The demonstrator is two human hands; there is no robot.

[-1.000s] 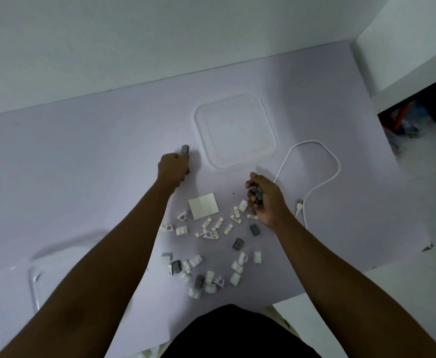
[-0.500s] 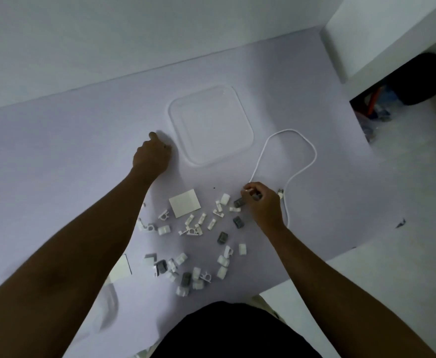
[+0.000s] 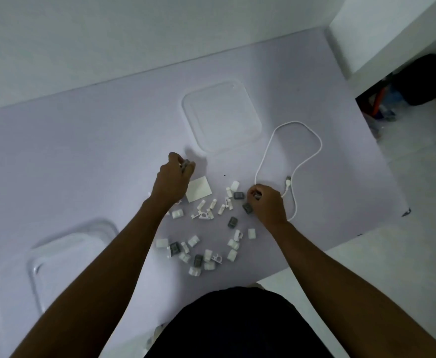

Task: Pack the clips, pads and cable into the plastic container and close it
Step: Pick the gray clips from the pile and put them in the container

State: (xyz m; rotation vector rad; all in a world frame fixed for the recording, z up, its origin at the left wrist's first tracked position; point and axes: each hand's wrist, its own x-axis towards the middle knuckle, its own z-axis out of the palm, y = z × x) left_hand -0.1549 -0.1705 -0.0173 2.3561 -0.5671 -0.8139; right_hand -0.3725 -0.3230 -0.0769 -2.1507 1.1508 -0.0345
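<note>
Several small white and grey clips [image 3: 206,244] lie scattered on the pale table [image 3: 82,156] in front of me. A white square pad [image 3: 199,189] lies among them. My left hand [image 3: 174,178] hovers just left of the pad, fingers curled round a small grey clip. My right hand [image 3: 267,202] rests at the right edge of the pile, pinching a grey clip. A white cable [image 3: 293,164] loops to the right of it. The clear container [image 3: 67,257] sits at the near left, partly behind my left forearm. Its clear lid [image 3: 222,116] lies flat at the back.
The table's right edge [image 3: 382,161] drops to a pale floor. A dark round object [image 3: 426,78] and some clutter sit on the floor beyond the far right corner. A white wall runs along the back.
My left hand has drawn back from beside the lid toward the pad, a grey clip now showing in its fingers. My right hand stays at the pile's right edge. The camera shifted.
</note>
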